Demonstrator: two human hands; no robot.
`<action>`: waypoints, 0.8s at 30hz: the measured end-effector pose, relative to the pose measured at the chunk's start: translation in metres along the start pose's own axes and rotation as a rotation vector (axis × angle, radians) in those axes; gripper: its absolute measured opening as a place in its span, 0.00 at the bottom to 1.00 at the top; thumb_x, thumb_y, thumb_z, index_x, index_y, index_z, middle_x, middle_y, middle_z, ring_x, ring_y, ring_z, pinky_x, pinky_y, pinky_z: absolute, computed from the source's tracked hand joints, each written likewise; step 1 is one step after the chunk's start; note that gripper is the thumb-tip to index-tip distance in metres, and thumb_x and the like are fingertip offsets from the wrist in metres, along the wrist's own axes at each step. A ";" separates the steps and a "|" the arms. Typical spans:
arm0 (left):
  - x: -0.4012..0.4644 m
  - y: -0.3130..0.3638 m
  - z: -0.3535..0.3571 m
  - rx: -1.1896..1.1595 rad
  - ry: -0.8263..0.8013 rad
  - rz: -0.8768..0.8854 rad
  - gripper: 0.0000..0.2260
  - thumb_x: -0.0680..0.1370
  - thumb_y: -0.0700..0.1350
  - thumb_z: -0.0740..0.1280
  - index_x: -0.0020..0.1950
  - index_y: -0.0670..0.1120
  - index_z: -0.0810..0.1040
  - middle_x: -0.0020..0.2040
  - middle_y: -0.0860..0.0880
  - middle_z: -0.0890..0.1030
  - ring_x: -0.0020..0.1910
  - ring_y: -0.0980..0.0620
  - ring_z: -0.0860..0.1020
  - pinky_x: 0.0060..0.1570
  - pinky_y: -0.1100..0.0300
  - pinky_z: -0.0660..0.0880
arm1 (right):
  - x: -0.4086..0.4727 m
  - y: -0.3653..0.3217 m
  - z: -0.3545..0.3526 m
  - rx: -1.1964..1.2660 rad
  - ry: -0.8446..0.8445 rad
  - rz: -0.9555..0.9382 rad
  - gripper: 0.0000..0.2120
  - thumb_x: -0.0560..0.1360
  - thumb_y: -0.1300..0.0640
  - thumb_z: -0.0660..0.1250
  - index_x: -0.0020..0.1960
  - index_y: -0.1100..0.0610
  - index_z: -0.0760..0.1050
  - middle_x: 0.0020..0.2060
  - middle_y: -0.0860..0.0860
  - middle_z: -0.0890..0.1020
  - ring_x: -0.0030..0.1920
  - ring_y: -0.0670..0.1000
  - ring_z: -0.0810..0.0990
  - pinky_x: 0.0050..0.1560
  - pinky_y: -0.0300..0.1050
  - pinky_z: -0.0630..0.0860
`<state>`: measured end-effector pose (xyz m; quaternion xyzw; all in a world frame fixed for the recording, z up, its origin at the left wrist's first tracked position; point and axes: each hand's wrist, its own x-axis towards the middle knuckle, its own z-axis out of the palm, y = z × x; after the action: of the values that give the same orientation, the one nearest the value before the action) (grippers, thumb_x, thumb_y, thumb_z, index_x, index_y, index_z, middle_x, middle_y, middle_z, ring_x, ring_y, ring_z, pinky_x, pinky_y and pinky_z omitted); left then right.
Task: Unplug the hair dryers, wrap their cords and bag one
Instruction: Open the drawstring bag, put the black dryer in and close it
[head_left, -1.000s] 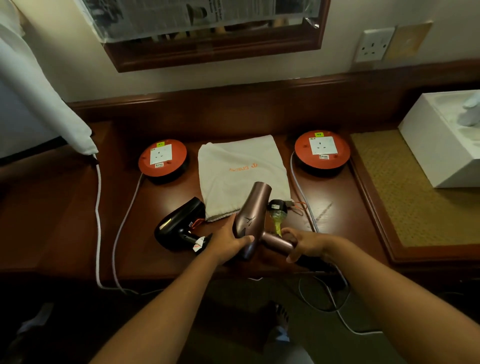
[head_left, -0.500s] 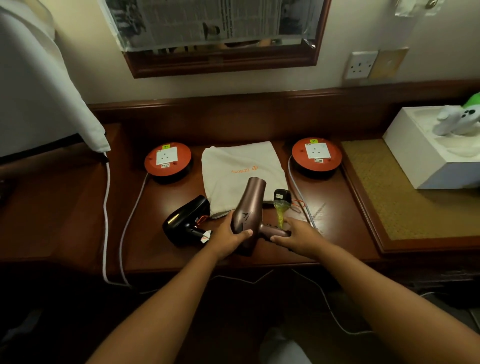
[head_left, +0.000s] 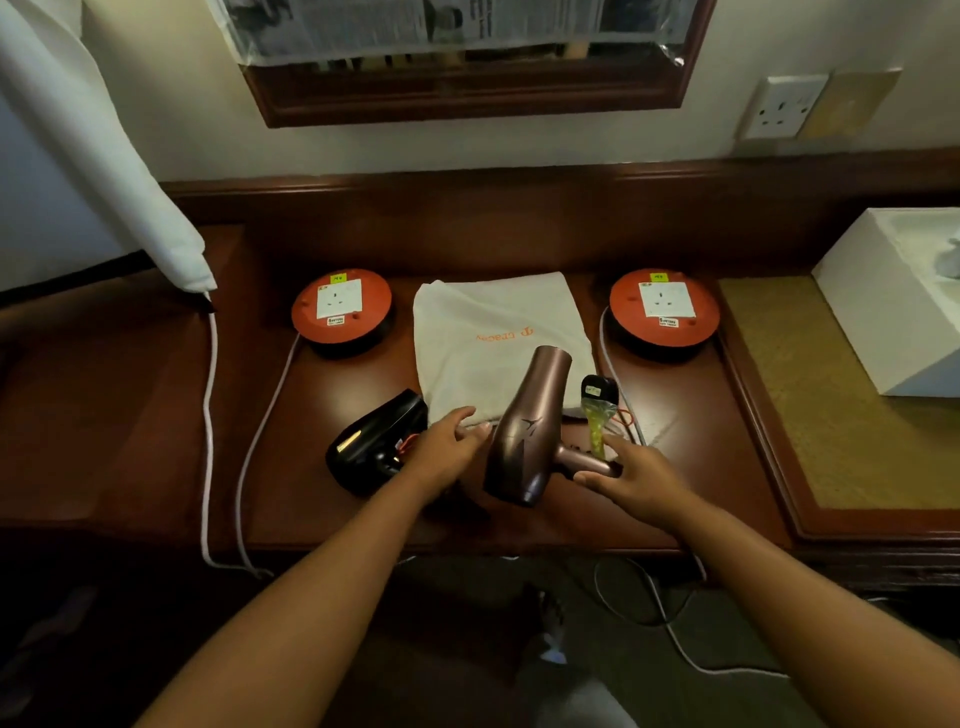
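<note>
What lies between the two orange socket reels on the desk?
In the head view, a white cloth bag lies flat between the left reel and the right reel. The pink dryer's nozzle overlaps the bag's near edge.

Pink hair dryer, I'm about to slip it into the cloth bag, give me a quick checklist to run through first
1. Pink hair dryer unplugged: ok, its black plug lies loose on the desk.
2. Cord wrapped: cannot tell, the cord itself is hidden.
3. Dryer held: ok, right hand grips the handle.
4. Left hand free to open the bag: ok, it holds nothing.
5. Cloth bag open: not ok, it lies flat on the desk.
6. Black hair dryer out of the way: ok, left of the bag.
</note>
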<state>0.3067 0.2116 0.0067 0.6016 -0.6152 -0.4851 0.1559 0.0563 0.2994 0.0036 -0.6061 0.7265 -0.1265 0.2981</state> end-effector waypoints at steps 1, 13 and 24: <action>0.010 -0.002 -0.001 0.037 0.039 -0.008 0.20 0.80 0.52 0.64 0.71 0.49 0.71 0.63 0.45 0.76 0.61 0.48 0.74 0.55 0.60 0.69 | 0.007 0.003 -0.002 0.004 -0.014 -0.003 0.30 0.70 0.37 0.69 0.66 0.52 0.70 0.42 0.49 0.80 0.41 0.49 0.79 0.45 0.51 0.78; 0.108 -0.052 0.008 1.248 0.046 0.200 0.15 0.78 0.50 0.63 0.62 0.46 0.72 0.61 0.44 0.72 0.64 0.43 0.67 0.58 0.50 0.63 | 0.082 0.027 -0.021 0.115 -0.225 -0.025 0.33 0.69 0.40 0.71 0.70 0.51 0.68 0.63 0.51 0.77 0.58 0.50 0.77 0.58 0.48 0.75; 0.131 -0.024 0.000 0.163 0.264 -0.011 0.08 0.78 0.43 0.68 0.48 0.38 0.79 0.45 0.44 0.73 0.43 0.50 0.72 0.40 0.64 0.64 | 0.095 0.026 -0.038 0.246 -0.469 -0.041 0.36 0.69 0.41 0.71 0.72 0.54 0.67 0.67 0.48 0.72 0.61 0.45 0.73 0.61 0.40 0.72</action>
<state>0.2911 0.0998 -0.0630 0.6741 -0.6236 -0.3509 0.1834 0.0041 0.2080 -0.0069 -0.5928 0.6041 -0.0758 0.5272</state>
